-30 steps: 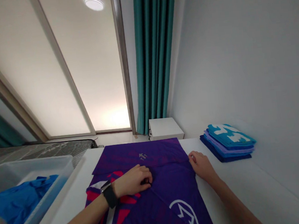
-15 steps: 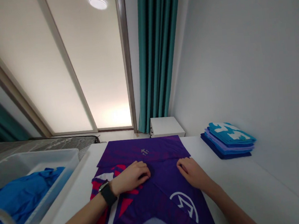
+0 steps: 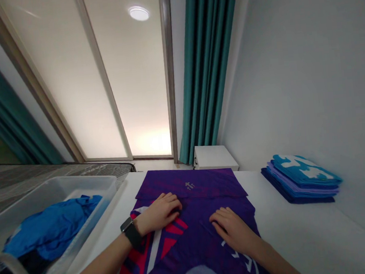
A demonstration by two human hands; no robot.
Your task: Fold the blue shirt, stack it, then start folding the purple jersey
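Note:
A purple shirt [image 3: 190,188] with red and white patches lies spread on the white table [image 3: 302,237], its far edge folded over. My left hand [image 3: 160,212], with a black watch on the wrist, rests on the shirt's left part with fingers lying flat. On the middle of the shirt my right hand [image 3: 233,229] lies flat too, fingers stretched forward. Neither hand grips the cloth.
A clear plastic bin [image 3: 78,190] with crumpled blue cloth [image 3: 52,229] stands at the left. A stack of folded blue and purple garments [image 3: 302,177] sits at the right by the wall. A small white cabinet [image 3: 215,157] and teal curtains [image 3: 211,65] stand beyond the table.
My right hand slid left from the shirt's right edge onto its middle. My left hand opened from curled to flat. The view shifted left and nearer.

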